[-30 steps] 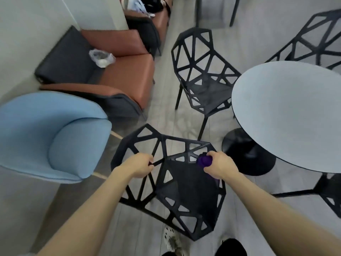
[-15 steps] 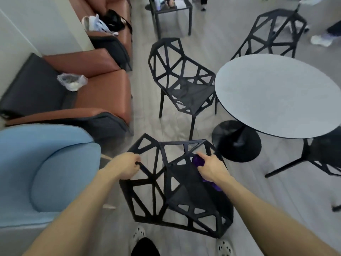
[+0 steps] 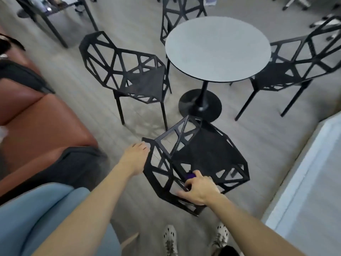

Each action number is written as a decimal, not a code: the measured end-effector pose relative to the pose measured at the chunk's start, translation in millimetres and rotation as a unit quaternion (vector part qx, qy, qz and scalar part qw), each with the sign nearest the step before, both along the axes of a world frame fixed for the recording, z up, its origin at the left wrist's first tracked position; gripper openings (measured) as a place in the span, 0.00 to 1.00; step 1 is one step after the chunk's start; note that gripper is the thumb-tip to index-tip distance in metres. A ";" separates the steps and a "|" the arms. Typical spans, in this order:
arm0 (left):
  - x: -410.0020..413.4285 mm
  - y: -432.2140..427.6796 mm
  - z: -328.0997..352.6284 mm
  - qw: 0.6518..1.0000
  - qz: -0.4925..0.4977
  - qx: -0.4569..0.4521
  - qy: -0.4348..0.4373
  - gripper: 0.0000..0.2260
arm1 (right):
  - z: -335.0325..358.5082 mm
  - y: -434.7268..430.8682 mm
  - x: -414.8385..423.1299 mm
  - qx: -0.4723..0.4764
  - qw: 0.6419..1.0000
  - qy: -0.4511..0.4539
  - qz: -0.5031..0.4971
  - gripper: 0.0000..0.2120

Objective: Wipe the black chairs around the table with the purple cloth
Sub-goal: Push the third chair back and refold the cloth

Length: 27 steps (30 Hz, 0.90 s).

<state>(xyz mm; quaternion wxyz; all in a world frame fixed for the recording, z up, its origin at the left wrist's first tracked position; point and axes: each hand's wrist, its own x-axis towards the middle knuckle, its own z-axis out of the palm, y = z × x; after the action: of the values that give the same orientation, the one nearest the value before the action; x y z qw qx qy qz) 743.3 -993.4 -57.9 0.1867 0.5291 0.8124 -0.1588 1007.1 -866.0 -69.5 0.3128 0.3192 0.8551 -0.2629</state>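
Left hand (image 3: 136,157): the arm reaches in from the lower left. The hand lies against the left rim of the backrest of the nearest chair (image 3: 208,156) with its fingers bent. Whether they close round the rim cannot be determined.

Right hand (image 3: 200,190): at lower centre, fingers curled round the purple cloth (image 3: 191,176), holding it against a backrest strut.

Count:
- Four black chairs: nearest chair, left chair (image 3: 147,78), far chair (image 3: 181,13) and right chair (image 3: 276,76).
- One round table (image 3: 217,48).
- One cloth.
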 end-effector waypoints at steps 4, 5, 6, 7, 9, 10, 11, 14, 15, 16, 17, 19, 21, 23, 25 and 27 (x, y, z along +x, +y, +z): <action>-12.7 11.0 -29.1 0.993 -0.101 -0.038 0.051 0.26 | -21.2 -42.7 18.1 -0.010 0.999 -0.024 0.041 0.33; -16.6 15.8 -34.0 0.992 -0.106 -0.048 0.050 0.25 | -27.6 -47.3 23.2 0.000 0.999 -0.009 0.031 0.28; -20.3 18.7 -41.1 0.991 -0.111 -0.051 0.053 0.24 | -33.1 -49.7 27.6 0.008 1.000 0.001 0.019 0.25; -23.5 21.2 -46.5 0.990 -0.114 -0.059 0.060 0.24 | -37.6 -50.5 31.2 0.015 1.000 0.011 0.016 0.24; -31.6 24.7 -54.7 0.987 -0.127 -0.072 0.065 0.23 | -42.8 -48.8 34.2 0.019 0.999 0.028 0.008 0.24; -34.1 25.5 -56.9 0.988 -0.126 -0.070 0.063 0.22 | -43.4 -46.4 34.7 0.019 0.999 0.031 0.007 0.24; -35.3 25.1 -58.3 0.988 -0.124 -0.067 0.058 0.20 | -44.5 -43.7 35.7 0.022 0.999 0.038 0.008 0.25; -32.5 20.8 -58.5 0.985 -0.135 -0.092 0.052 0.15 | -41.4 -33.3 45.1 0.036 0.998 0.048 0.006 0.25; -28.3 19.2 -59.8 0.983 -0.153 -0.087 0.057 0.15 | -40.4 -27.0 52.4 0.039 0.998 0.044 0.004 0.25; -23.1 18.4 -61.3 0.981 -0.162 -0.086 0.057 0.15 | -38.5 -19.0 60.9 0.044 0.998 0.039 0.001 0.25; -15.3 19.2 -62.4 0.982 -0.163 -0.087 0.048 0.16 | -36.3 -9.5 70.7 0.054 0.998 0.036 -0.005 0.25; 5.9 26.8 -63.2 0.983 -0.163 -0.082 0.032 0.17 | -29.6 14.4 90.9 0.080 0.996 0.023 -0.018 0.25; 35.4 40.0 -58.7 0.986 -0.148 -0.071 0.009 0.16 | -23.1 43.8 109.4 0.109 0.994 0.015 -0.023 0.23; 67.4 58.0 -53.7 0.990 -0.121 -0.068 -0.014 0.17 | -19.3 78.8 125.9 0.142 0.990 0.006 -0.026 0.21; 96.8 75.2 -55.0 0.992 -0.098 -0.067 -0.031 0.17 | -18.5 115.2 141.0 0.176 0.984 0.001 -0.032 0.20; 119.3 90.3 -61.3 0.995 -0.069 -0.057 -0.045 0.18 | -19.0 148.4 153.7 0.203 0.978 -0.006 -0.037 0.21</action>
<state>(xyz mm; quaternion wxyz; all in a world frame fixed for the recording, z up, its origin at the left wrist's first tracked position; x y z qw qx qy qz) 862.6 -903.1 -119.3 0.2417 0.5788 0.7545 -0.1931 1160.8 -717.6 -88.6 0.2372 0.4089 0.8763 -0.0931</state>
